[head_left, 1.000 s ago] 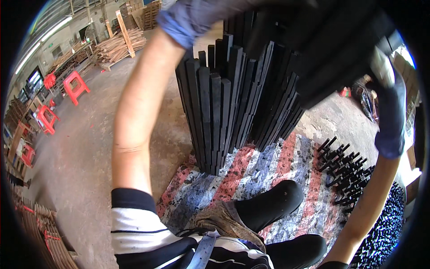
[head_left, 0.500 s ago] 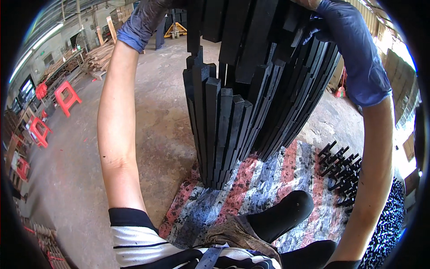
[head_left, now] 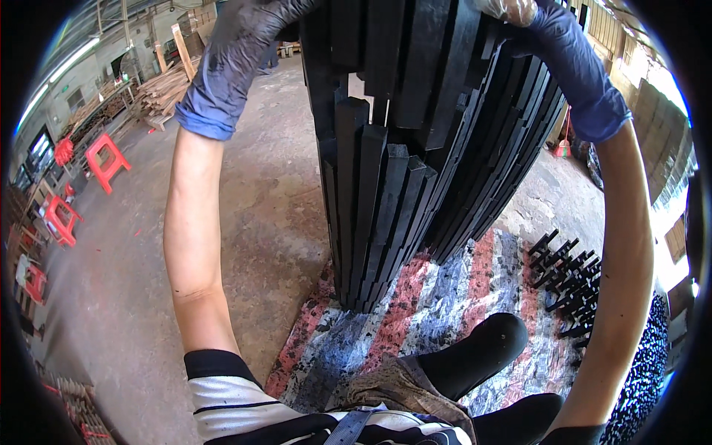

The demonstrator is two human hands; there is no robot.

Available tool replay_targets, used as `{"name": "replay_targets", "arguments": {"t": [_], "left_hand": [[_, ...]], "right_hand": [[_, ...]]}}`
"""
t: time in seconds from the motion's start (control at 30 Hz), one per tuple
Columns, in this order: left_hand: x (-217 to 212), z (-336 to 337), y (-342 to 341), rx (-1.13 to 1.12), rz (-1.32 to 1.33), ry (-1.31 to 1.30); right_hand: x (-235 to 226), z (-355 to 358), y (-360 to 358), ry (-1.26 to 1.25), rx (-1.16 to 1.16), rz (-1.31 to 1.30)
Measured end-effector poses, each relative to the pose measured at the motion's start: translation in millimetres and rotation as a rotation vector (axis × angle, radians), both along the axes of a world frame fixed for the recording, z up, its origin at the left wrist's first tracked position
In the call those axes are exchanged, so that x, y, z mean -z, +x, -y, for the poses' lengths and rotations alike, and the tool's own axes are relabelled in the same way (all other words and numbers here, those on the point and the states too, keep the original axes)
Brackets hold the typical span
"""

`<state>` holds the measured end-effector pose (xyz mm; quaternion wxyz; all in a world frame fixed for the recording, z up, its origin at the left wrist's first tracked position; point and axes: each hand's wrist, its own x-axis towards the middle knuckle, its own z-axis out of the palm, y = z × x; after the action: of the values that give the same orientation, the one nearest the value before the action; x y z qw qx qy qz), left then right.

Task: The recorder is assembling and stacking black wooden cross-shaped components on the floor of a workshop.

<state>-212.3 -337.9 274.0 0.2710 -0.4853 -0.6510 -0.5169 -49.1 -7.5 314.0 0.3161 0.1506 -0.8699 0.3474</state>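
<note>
**A:** What was in the middle of the frame there?

**B:** A tall bundle of black slats [head_left: 415, 148], standing on end, leaning a touch to the upper right. Long, flat, matte black strips with squared ends, packed tight, their lower ends stepped unevenly where they met the mat.

**A:** Could you count them?

**B:** Not exactly, too many, dozens, and the far ones were hidden. One bundle, though. It stood on one striped woven mat [head_left: 445, 297], red, blue and white, at lower centre.

**A:** And the hands?

**B:** Two, both in dark blue gloves. The left hand [head_left: 245, 44] was at the top left of the bundle, fingers curled against its upper edge. The right hand [head_left: 549, 37] was wrapped over the top right. Both were pressed to the slats, gripping, the bundle caught between them, though the fingertips were cut off by the frame's top.

**A:** Anything else nearby?

**B:** One loose pile of short black pieces [head_left: 567, 274] lay on the mat at the right, well apart from the bundle. Two black boots [head_left: 482, 352] showed at the bottom. At far left I counted three red stools [head_left: 104, 159], with stacked timber [head_left: 159, 93] at upper left.
</note>
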Motion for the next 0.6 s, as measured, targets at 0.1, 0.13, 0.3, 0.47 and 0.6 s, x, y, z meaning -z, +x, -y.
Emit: {"name": "replay_targets", "arguments": {"t": [0.1,0.13,0.3,0.47,0.6], "left_hand": [[17.7,6.4,-8.0,-0.093,-0.159,-0.066],[23.8,8.3,-10.1,-0.129,-0.234,-0.096],[43.3,-2.9,8.0,-0.166,-0.482,-0.185],[49.0,4.4,-15.5,-0.100,0.118,-0.184],[62.2,3.7,-23.1,-0.060,0.144,-0.121]], "right_hand": [[4.8,39.0,-35.3,-0.023,-0.071,0.011],[8.4,52.8,-47.3,-0.029,-0.088,0.019],[30.7,75.3,-47.3,-0.066,-0.139,0.030],[45.7,58.1,-45.4,-0.113,-0.178,0.074],[65.2,90.0,-46.1,-0.373,-0.194,-0.033]]}}
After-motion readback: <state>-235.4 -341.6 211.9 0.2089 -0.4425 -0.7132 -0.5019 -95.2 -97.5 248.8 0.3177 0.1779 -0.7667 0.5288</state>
